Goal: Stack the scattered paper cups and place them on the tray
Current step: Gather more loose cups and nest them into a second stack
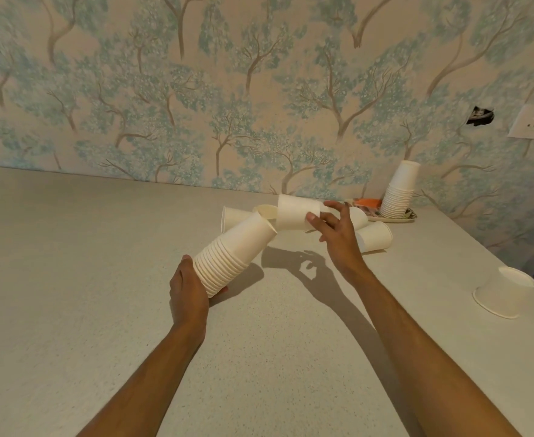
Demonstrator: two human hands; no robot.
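**Fig. — Two-handed cup stacking, head view**

L hand point(187, 290): my grip is closed round the rim end of a nested stack point(232, 252) of white paper cups, tilted, base end pointing up and away toward the wall. R hand point(335, 230): fingers pinch a single cup point(297, 212) held on its side above the table point(101, 279), just beyond the stack's upper end; whether the two touch I cannot tell. Behind and below the held cup, approx. four loose cups point(374, 236) lie on their sides, clustered close together. Far R, by the wallpapered wall, a second stack point(400, 190) stands inverted on the tray point(409, 216); an orange item point(368, 203) lies beside it on the tray. One more inverted cup point(504, 291) sits alone near the table's R edge, well apart from the rest. Arm shadows fall on the table between my forearms.
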